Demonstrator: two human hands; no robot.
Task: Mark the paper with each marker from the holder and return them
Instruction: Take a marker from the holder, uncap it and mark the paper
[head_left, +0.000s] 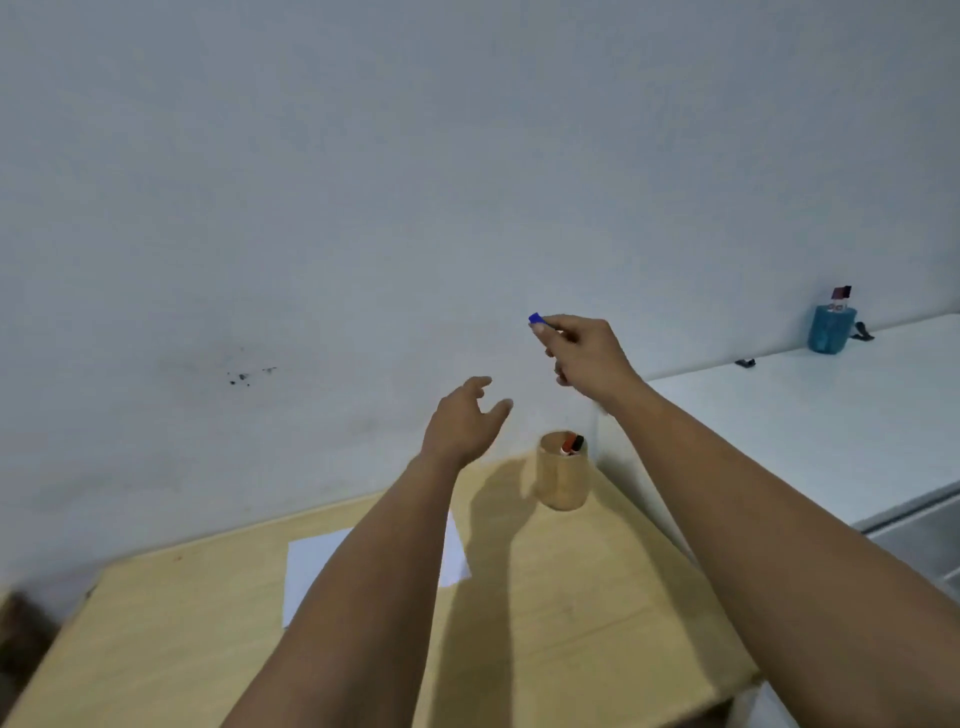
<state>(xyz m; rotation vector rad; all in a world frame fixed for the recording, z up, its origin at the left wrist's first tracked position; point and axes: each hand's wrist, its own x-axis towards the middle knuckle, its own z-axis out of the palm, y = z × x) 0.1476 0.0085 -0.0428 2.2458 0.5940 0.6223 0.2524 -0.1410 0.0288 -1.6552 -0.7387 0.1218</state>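
Head view: the right hand (584, 353) is raised, fingers pinched on a blue marker (537, 319). Below it stands the wooden holder (563, 480), holding a red marker (568, 446) and a black marker (577, 443). The left hand (462, 423) hovers left of the holder, fingers spread, empty. White paper (311, 566) lies beneath the left forearm.

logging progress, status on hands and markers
Right hand pinching blue marker, raised above holder. Left hand open, empty. Two markers in holder. Left arm partly covers paper.
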